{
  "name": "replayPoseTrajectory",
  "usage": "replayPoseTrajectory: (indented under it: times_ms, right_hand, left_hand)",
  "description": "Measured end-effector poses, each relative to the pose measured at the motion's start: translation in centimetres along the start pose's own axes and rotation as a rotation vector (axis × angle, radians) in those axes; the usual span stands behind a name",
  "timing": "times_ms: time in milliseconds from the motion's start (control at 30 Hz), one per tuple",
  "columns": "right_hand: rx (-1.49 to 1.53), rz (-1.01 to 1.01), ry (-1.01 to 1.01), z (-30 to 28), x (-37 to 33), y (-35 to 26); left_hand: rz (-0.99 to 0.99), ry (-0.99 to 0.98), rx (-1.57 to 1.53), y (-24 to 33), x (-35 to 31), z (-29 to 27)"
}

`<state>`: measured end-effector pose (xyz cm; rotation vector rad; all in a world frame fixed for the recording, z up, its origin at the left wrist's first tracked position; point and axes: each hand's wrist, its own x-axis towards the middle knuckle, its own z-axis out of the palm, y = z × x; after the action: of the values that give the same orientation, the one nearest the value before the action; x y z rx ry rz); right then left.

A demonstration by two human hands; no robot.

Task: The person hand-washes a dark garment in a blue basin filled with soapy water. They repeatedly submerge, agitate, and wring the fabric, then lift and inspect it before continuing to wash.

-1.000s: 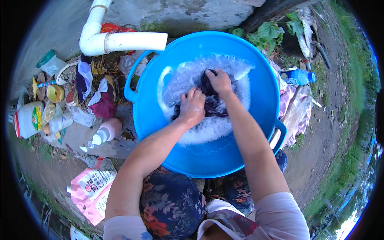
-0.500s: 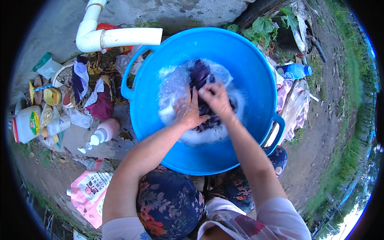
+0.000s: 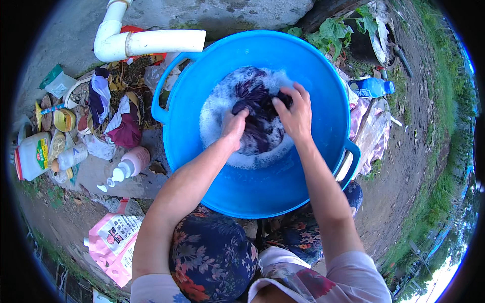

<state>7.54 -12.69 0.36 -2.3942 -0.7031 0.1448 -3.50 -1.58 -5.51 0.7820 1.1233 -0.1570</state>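
Observation:
A dark purple wet cloth [image 3: 256, 98] lies bunched in foamy water [image 3: 214, 126] at the bottom of a large blue tub [image 3: 237, 191]. My left hand [image 3: 235, 127] is closed on the cloth's left side, its fingers partly hidden in the folds. On the right, my right hand [image 3: 297, 110] pinches a dark fold of the same cloth between thumb and curled fingers, just above the suds. The cloth's lower part sits under water and foam, so its full shape is hidden.
A white drainpipe [image 3: 164, 41] ends by the tub's upper left rim. Left of the tub are a pink pump bottle [image 3: 136, 160], a white jug [image 3: 34, 155] and a pink bag [image 3: 108, 247]. A blue bottle [image 3: 373, 88] lies at right.
My hands have moved apart; both were over the cloth with the left fingers spread. Now the left is closed on the cloth and the right has shifted rightward, gripping a fold.

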Motion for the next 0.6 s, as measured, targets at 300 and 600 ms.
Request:
replayPoseTrajectory:
  times_ms: [300, 600]
  right_hand:
    - [0.181, -0.060, -0.329, -1.3, -7.3, -0.8]
    - [-0.001, -0.362, -0.368, -4.3, 0.3, -0.4]
  left_hand:
    - [1.140, 0.302, 0.778, 3.9, -2.2, 0.6]
    - [0.474, -0.189, 0.904, 3.8, 0.6, -2.5]
